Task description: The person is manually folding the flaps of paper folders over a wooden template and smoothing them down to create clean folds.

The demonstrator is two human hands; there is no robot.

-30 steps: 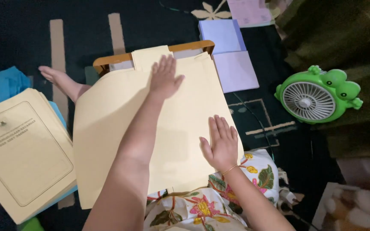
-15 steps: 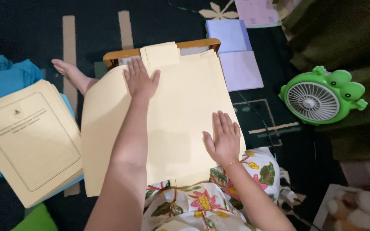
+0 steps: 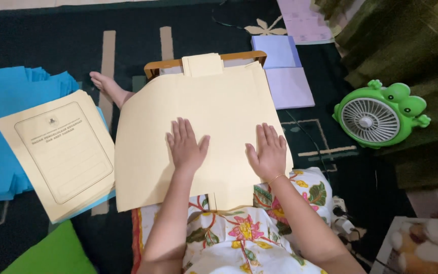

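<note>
Seen from the head camera, a person seated on a dark patterned carpet (image 3: 36, 45) pressed both hands flat on a large cream card folder (image 3: 219, 106) spread open at the centre of the frame. The left hand (image 3: 186, 147) lay palm down with fingers spread, just left of centre; the right hand (image 3: 268, 151), wearing a thin bracelet, lay palm down beside it, near the sheet's right edge. Neither hand gripped anything; both were open and resting on the card.

The folder sat on a small wooden-framed lap desk (image 3: 206, 63) over the person's floral-print clothing (image 3: 239, 233), its narrow flap reaching past the desk's far rail at upper centre. A bare foot (image 3: 108, 86) showed past the sheet's upper left corner.

The card looked light and thin yet fairly stiff, smooth enough to slide, and likely to crease if bent sharply; its free side edges or corners seemed the best places to take hold.

At left centre lay a stack of printed cream folders (image 3: 59, 152) on blue sheets (image 3: 1, 132). Pale lavender paper (image 3: 285, 76) lay at upper right, and a green frog-shaped fan (image 3: 378, 116) stood at the right.
</note>
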